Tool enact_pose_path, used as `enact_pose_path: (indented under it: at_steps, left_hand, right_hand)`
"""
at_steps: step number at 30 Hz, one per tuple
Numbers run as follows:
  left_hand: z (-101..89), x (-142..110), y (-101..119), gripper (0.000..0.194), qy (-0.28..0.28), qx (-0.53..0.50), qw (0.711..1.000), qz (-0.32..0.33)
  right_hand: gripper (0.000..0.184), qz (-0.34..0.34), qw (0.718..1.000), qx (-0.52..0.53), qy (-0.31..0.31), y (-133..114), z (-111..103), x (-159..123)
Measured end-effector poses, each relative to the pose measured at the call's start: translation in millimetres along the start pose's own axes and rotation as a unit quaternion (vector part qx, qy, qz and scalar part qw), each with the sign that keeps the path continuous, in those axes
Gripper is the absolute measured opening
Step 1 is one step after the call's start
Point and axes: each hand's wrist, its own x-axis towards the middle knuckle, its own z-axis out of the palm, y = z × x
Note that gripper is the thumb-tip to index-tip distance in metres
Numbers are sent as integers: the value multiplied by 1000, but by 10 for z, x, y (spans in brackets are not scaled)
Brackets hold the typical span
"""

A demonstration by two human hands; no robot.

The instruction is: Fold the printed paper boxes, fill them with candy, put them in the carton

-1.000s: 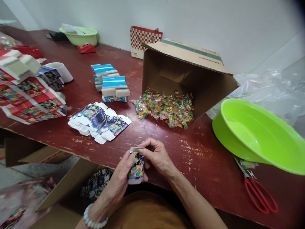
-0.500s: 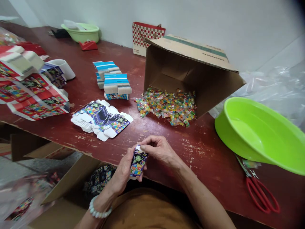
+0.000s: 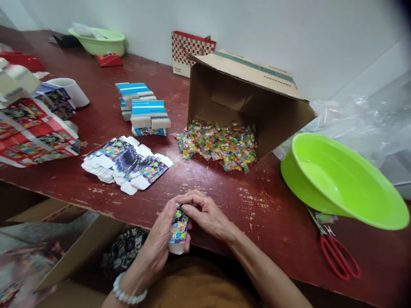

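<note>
Over the table's front edge, my left hand is closed around a small printed cardboard box, purple and black with a green figure. A white flap shows at its lower end. My right hand has thumb and fingers pinched on the upper end, covering that part. Beyond my hands lies a stack of flat, unfolded purple boxes with white flaps. Small clear packets of colourful sweets spill from a large carton lying on its side.
A bright green basin and red-handled scissors are at right. Blue-banded bundles stand behind the flat stack; red bundles are at left. Below the table edge, an open carton holds dark printed packages. A checked bag stands by the wall.
The small box has tipped, so its white lower flap now shows more. My right fingers have closed further over its upper end. The whole view has shifted slightly.
</note>
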Motion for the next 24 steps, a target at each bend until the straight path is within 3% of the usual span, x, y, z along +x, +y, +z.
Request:
enact_pose_path:
  at_steps: [2,3,5,7,8,10,15,18,20,21,24]
  left_hand:
    - [6,-52,-22,55,-6,-33,999,-14]
    - [-2,-85,-33,54,-9,-51,998,-30]
    - [-41,-156,-62,49,-17,-80,994,-70]
    - [-114,-215,-106,43,-22,-83,990,-108]
    - [-164,-236,-134,41,-27,-75,990,-120]
    - [-296,-258,-191,38,-51,-46,989,-130]
    - [-772,-265,-143,41,-148,125,976,-102]
    - [-1018,-282,46,36,-194,337,914,-114]
    - [-1085,-289,156,26,-219,399,883,-112]
    - [-1081,-287,191,22,-222,382,890,-113]
    - [-932,-248,212,24,-171,211,956,-114]
  right_hand:
    - [29,-16,997,-77,16,105,-197,77]
    - [28,-31,988,-137,63,166,-338,131]
    - [33,-16,929,-301,215,296,-663,253]
    - [47,66,846,-424,316,418,-967,365]
    - [51,90,824,-459,320,468,-1085,408]
    - [46,101,807,-495,307,539,-1228,456]
    - [23,75,823,-486,285,581,-1190,396]
    - [26,40,861,-404,306,538,-1106,322]
    - [32,18,888,-339,309,450,-1047,264]
    - [35,15,908,-295,298,383,-1009,228]
    - [30,34,970,-79,229,118,-830,93]
